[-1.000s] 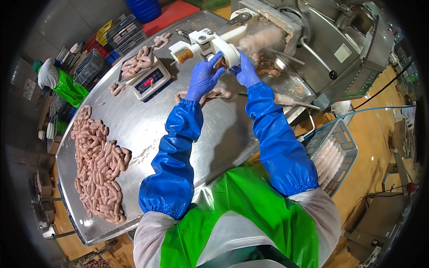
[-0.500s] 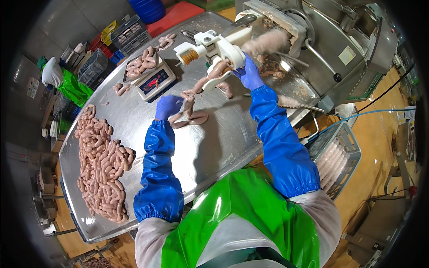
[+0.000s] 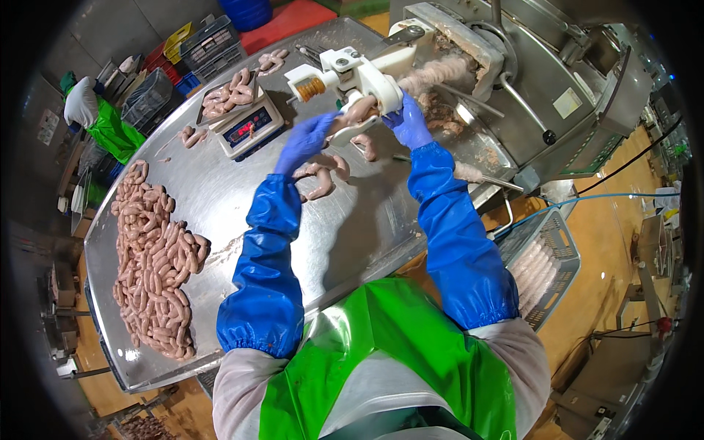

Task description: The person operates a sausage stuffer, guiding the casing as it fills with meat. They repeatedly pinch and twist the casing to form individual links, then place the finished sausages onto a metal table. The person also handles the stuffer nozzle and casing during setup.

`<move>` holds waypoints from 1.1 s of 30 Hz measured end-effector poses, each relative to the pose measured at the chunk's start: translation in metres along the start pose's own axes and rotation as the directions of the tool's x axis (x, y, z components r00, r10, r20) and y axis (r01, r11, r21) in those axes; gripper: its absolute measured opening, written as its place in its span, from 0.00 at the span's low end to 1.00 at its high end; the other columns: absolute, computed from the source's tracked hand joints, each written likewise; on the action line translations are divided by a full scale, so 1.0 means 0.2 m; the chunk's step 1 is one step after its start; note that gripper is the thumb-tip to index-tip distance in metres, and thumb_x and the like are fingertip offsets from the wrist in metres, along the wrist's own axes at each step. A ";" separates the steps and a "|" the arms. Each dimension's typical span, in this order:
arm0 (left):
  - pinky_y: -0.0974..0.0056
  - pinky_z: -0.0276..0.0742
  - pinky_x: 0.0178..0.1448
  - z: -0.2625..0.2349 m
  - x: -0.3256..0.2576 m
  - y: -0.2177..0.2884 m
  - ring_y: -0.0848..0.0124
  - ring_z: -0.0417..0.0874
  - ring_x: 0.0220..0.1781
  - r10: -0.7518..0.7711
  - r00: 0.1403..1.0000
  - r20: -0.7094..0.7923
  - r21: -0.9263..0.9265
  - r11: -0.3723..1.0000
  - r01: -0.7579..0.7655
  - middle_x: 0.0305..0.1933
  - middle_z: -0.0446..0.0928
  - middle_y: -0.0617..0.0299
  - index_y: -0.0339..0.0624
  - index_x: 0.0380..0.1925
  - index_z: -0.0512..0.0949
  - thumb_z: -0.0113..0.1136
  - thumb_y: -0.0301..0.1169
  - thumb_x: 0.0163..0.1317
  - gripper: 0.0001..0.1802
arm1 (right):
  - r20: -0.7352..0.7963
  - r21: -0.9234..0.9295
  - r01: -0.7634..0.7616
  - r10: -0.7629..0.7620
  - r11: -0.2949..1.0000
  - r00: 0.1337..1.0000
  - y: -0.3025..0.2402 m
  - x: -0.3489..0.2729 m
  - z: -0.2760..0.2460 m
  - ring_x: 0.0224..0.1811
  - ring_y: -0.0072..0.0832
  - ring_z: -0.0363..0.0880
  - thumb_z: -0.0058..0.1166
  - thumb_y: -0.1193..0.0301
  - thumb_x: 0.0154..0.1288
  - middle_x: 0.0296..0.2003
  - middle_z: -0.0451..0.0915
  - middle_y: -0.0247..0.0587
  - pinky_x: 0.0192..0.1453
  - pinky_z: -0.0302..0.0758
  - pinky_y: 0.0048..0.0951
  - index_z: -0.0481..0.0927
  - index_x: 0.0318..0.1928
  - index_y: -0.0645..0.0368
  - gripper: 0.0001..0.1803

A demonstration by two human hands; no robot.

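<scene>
Centrally, a broad, shiny stainless-steel table (image 3: 249,209) spreads beneath a white plastic fitting (image 3: 381,86) with a hole-ended arm, the fixed point of this scene. Right of the fitting and behind it stands a bulky grey metal machine (image 3: 546,99) with a black-knobbed lever. Well to the fitting's lower right, a grey lattice-sided plastic crate (image 3: 563,257) contains long pale rods. Far to the fitting's lower left, a large heap of plump pink sausages (image 3: 154,260) covers that side of the table. Nearer on the left, a white digital scale (image 3: 253,136) with a red display bears a small mound of pink sausages (image 3: 233,94).

At the fitting itself, a worker's two hands in thin violet-blue gloves meet the work. The right hand (image 3: 408,126) presses against the fitting's right side, its fingertips partly hidden, so how far its grip is closed cannot be told. The left hand (image 3: 306,141) reaches in from the fitting's lower left, fingers beside a glossy pink sausage link (image 3: 358,110) that protrudes from the fitting; whether that grip is closed around it cannot be told. Just below the fitting, near the left wrist, a curved pink sausage loop (image 3: 319,185) lies on the table.
</scene>
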State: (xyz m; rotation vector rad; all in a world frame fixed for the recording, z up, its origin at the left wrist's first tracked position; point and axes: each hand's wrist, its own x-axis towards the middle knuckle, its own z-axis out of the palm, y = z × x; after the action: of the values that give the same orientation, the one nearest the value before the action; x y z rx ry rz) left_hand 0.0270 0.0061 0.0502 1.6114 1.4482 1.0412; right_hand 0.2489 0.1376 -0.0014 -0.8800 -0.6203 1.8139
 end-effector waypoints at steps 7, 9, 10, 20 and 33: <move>0.57 0.77 0.46 -0.35 -0.26 -0.28 0.57 0.85 0.40 -0.320 0.942 0.103 0.542 0.812 0.217 0.39 0.84 0.50 0.48 0.44 0.85 0.58 0.48 0.64 0.19 | -0.025 0.004 0.025 -0.025 1.000 0.999 0.02 0.01 0.02 0.42 0.23 0.79 0.47 0.49 0.70 0.42 0.79 0.27 0.43 0.78 0.31 0.77 0.51 0.38 0.16; 0.58 0.78 0.43 -0.31 -0.21 -0.29 0.59 0.86 0.39 -0.154 0.988 0.031 0.727 0.681 0.083 0.38 0.85 0.52 0.47 0.47 0.84 0.57 0.47 0.66 0.19 | -0.044 0.012 0.022 -0.021 1.000 0.999 0.02 0.00 0.03 0.42 0.24 0.79 0.47 0.49 0.70 0.42 0.79 0.27 0.44 0.78 0.32 0.77 0.52 0.38 0.17; 0.58 0.78 0.42 -0.28 -0.17 -0.27 0.60 0.86 0.39 -0.108 0.994 -0.001 0.812 0.580 0.063 0.38 0.85 0.53 0.47 0.48 0.83 0.56 0.47 0.67 0.20 | -0.007 0.012 0.044 -0.044 0.999 0.999 0.02 -0.01 0.03 0.42 0.24 0.79 0.46 0.49 0.70 0.42 0.79 0.27 0.45 0.78 0.32 0.77 0.52 0.38 0.17; 0.57 0.76 0.52 0.24 0.18 0.14 0.56 0.83 0.47 0.306 0.947 -0.098 0.393 0.886 -0.245 0.51 0.81 0.50 0.58 0.63 0.72 0.61 0.42 0.64 0.27 | 0.023 0.016 0.019 -0.019 1.000 1.000 -0.02 -0.05 0.03 0.41 0.22 0.79 0.49 0.50 0.69 0.42 0.80 0.26 0.40 0.79 0.27 0.78 0.51 0.39 0.16; 0.58 0.77 0.51 -0.44 -0.29 -0.27 0.59 0.84 0.47 -0.370 0.929 0.009 0.641 0.715 0.278 0.44 0.84 0.50 0.42 0.49 0.82 0.56 0.59 0.63 0.31 | -0.032 -0.007 0.026 -0.026 1.000 0.999 0.01 -0.02 0.04 0.42 0.22 0.79 0.50 0.50 0.69 0.42 0.80 0.26 0.43 0.79 0.30 0.79 0.50 0.39 0.15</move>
State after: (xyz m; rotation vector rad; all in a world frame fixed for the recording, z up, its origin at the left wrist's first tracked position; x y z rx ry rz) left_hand -0.0785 -0.0461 0.0313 1.7220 2.0289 0.2180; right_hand 0.2433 0.1327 0.0029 -0.9001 -0.6151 1.7724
